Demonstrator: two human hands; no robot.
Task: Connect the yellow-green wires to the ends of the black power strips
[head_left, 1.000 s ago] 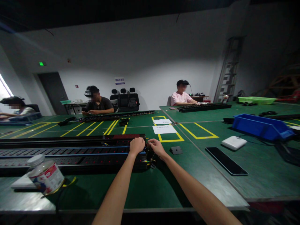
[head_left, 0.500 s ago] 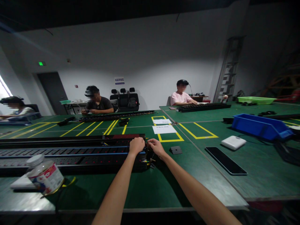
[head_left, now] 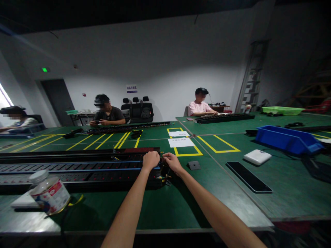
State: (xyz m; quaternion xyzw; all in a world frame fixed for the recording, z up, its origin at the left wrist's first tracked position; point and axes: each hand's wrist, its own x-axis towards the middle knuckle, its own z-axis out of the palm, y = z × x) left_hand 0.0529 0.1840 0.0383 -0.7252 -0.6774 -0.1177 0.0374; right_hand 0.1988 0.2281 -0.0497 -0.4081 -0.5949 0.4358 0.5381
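Beyond the left hand (head_left: 151, 160) on black rails (head_left: 111, 177), a sign (head_left: 131, 88) reads 成品存放区.

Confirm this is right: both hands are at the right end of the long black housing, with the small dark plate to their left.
Not left: the head view shows the small dark plate to the right of the left hand and right hand. Both are at the right end of the long black housing.

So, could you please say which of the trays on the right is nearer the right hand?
The blue tray, behind the white box, is nearer the right hand; the light green tray sits farther back.
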